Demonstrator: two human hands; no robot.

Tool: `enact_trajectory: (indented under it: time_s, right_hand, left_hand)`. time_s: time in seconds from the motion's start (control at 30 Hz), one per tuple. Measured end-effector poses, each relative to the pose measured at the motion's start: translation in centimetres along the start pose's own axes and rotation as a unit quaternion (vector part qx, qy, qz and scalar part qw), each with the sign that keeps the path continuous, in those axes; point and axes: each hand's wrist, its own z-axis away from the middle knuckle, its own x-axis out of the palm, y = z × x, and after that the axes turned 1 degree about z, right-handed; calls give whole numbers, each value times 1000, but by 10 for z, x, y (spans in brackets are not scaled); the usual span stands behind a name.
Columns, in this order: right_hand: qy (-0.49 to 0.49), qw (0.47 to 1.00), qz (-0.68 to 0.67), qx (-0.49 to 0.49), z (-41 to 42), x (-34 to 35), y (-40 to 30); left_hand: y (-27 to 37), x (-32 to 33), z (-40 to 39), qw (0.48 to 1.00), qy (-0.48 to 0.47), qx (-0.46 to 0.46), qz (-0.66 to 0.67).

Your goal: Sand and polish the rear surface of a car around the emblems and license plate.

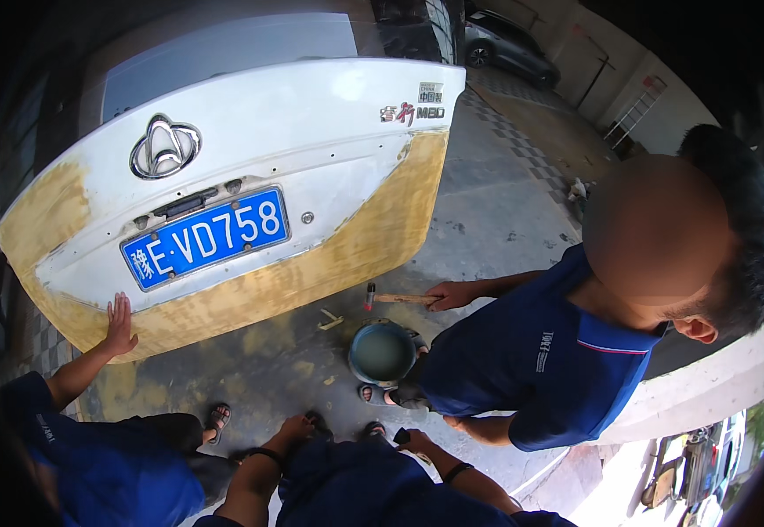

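My left hand hangs low in front of my body, fingers curled inward; whether anything is inside them is hidden. In my right hand, at waist height, is a small dark object, too small to name. Beyond both hands stands a white car tailgate with yellowish filler patches along its lower part and left corner. A chrome emblem and a blue licence plate are mounted on it. Neither of my hands touches the tailgate.
A co-worker at left lays a hand on the tailgate's lower edge. Another co-worker at right holds a wooden-handled hammer above a bucket of cloudy water. Small yellowish scraps lie on the floor. A ladder leans on the far wall.
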Motion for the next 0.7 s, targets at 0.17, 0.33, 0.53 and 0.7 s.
enact_trajectory:
  time_s: [0.17, 0.33, 0.53, 0.7]
  right_hand:
    - [-10, 1000, 20, -8, -7, 3, -9]
    - [-4, 1000, 15, -1, -8, 13, -8]
    - [-20, 999, 19, 20, -5, 15, -10]
    - [-12, 999, 27, 33, -3, 15, -15]
  left_hand:
    - [-10, 3, 0, 999, -2, -17, 29]
    - [-17, 7, 0, 998, 5, -32, 46]
    - [-22, 9, -2, 999, 13, -40, 34]
    - [-21, 8, -7, 999, 6, -43, 13]
